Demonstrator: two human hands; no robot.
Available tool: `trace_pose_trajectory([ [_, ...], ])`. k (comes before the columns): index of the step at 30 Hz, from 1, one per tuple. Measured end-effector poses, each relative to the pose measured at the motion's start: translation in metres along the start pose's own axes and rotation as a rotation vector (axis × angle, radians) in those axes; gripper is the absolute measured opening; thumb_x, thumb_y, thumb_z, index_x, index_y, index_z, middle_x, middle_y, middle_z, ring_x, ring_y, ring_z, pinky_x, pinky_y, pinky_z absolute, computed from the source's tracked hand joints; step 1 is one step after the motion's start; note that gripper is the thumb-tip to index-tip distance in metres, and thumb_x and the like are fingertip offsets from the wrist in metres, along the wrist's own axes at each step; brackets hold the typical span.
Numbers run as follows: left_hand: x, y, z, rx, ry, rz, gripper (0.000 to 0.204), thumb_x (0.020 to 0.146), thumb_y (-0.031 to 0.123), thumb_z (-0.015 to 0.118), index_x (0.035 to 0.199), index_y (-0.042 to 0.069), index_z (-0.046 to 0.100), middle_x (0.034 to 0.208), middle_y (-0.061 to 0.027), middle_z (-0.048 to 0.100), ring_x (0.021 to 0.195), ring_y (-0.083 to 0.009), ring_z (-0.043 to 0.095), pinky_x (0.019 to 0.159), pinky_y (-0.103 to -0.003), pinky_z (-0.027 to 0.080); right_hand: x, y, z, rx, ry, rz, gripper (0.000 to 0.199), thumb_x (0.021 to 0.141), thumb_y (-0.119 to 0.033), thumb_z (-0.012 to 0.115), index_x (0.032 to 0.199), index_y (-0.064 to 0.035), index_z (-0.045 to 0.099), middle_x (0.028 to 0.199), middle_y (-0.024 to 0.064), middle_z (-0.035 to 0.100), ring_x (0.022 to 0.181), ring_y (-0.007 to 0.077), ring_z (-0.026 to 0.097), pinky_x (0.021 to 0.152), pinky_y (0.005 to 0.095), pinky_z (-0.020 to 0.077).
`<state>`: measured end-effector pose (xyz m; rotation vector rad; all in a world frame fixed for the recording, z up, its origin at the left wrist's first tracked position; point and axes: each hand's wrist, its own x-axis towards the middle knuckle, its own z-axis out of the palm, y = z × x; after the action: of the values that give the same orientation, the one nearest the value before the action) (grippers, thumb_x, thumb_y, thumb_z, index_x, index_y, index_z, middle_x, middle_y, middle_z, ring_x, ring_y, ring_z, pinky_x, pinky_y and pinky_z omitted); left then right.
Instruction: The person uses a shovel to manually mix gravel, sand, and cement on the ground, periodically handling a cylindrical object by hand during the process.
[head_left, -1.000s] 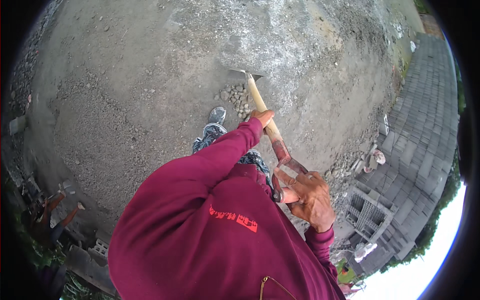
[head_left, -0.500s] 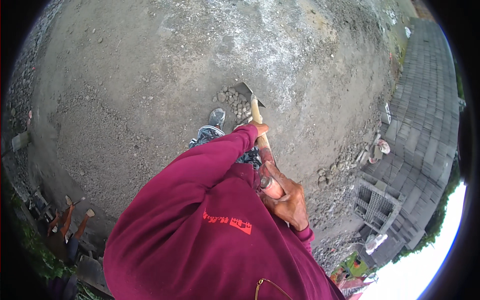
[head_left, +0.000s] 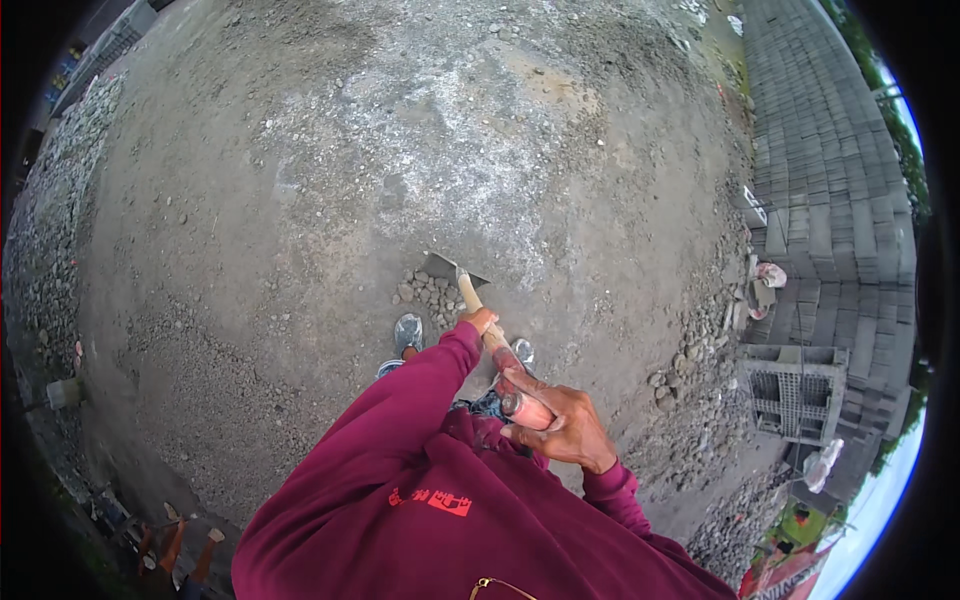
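Note:
Both my hands hold a shovel [head_left: 467, 291] with a pale wooden shaft and a worn red handle. My left hand [head_left: 482, 320] is wrapped round the shaft, low down near the blade. At the top end, my right hand [head_left: 568, 432] grips the red handle, fingers closed. The dark metal blade [head_left: 440, 266] rests on the ground, tilted, against a small heap of grey stones [head_left: 430, 298]. How far its edge reaches under the stones is hidden. My shoes [head_left: 408, 331] stand just behind the heap, on either side of the shaft.
Grey gravelly ground spreads all round, with a whitish patch ahead. Stacked grey concrete blocks [head_left: 835, 220] line the right side, with loose stones [head_left: 672, 378] before them. Another person's legs [head_left: 175, 550] show at the lower left. A pale block [head_left: 65, 393] stands at the left.
The view has tilted, so the shovel, stones and my hands sit lower and further left. My right shoe has come into sight. Both hands keep their hold on the shovel.

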<state>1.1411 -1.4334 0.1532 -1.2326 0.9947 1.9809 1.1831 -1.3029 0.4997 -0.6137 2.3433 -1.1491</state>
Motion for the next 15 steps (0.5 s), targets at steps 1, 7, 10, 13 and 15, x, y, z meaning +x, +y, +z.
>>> trace_pose_trajectory([
  [1, 0.003, -0.001, 0.005, 0.012, 0.007, 0.010, 0.036, 0.073, 0.015, 0.063, 0.103, 0.000, 0.049, 0.077, -0.0158, 0.060, 0.064, -0.0286, 0.061, 0.056, -0.043, 0.050, -0.003, 0.010, -0.007, 0.028, 0.022, -0.030, 0.066, 0.065, -0.024, 0.080, 0.125, -0.0114, 0.055, 0.082, 0.0176, 0.066, 0.063, 0.0306, 0.062, 0.064, 0.0362, 0.0507],
  [7, 0.042, -0.046, 0.079, -0.218, -0.007, 0.031, 0.024, 0.074, 0.015, 0.061, 0.095, 0.009, 0.051, 0.077, -0.0117, 0.058, 0.065, -0.0275, 0.058, 0.060, -0.043, 0.050, -0.061, 0.104, -0.075, 0.099, 0.034, -0.052, 0.072, 0.059, -0.016, 0.080, 0.126, -0.0092, 0.054, 0.089, 0.0165, 0.066, 0.070, 0.0298, 0.062, 0.067, 0.0364, 0.0504],
  [10, 0.091, -0.109, 0.144, -0.315, 0.075, 0.039, 0.029, 0.072, 0.019, 0.063, 0.094, 0.005, 0.050, 0.075, -0.0135, 0.059, 0.062, -0.0275, 0.058, 0.058, -0.042, 0.051, -0.155, 0.174, -0.101, 0.299, 0.339, 0.280, 0.072, 0.056, -0.010, 0.080, 0.123, -0.0039, 0.056, 0.083, 0.0101, 0.065, 0.069, 0.0206, 0.061, 0.068, 0.0332, 0.0493],
  [13, 0.153, -0.178, 0.187, -0.494, 0.088, 0.045, 0.031, 0.071, 0.022, 0.064, 0.091, 0.003, 0.050, 0.073, -0.0146, 0.058, 0.059, -0.0285, 0.059, 0.056, -0.043, 0.052, -0.251, 0.199, -0.108, 0.502, 0.750, 0.665, 0.053, 0.058, -0.008, 0.077, 0.108, -0.0016, 0.062, 0.077, 0.0039, 0.061, 0.066, 0.0144, 0.058, 0.065, 0.0288, 0.0476],
  [15, 0.180, -0.221, 0.207, -0.539, 0.070, -0.099, 0.029, 0.070, 0.022, 0.064, 0.087, 0.004, 0.051, 0.068, -0.0128, 0.054, 0.059, -0.0280, 0.059, 0.053, -0.044, 0.051, -0.332, 0.256, -0.117, 0.422, 0.806, 0.791, 0.059, 0.060, -0.024, 0.074, 0.109, 0.0042, 0.057, 0.072, 0.0033, 0.057, 0.062, 0.0121, 0.052, 0.065, 0.0261, 0.0451],
])
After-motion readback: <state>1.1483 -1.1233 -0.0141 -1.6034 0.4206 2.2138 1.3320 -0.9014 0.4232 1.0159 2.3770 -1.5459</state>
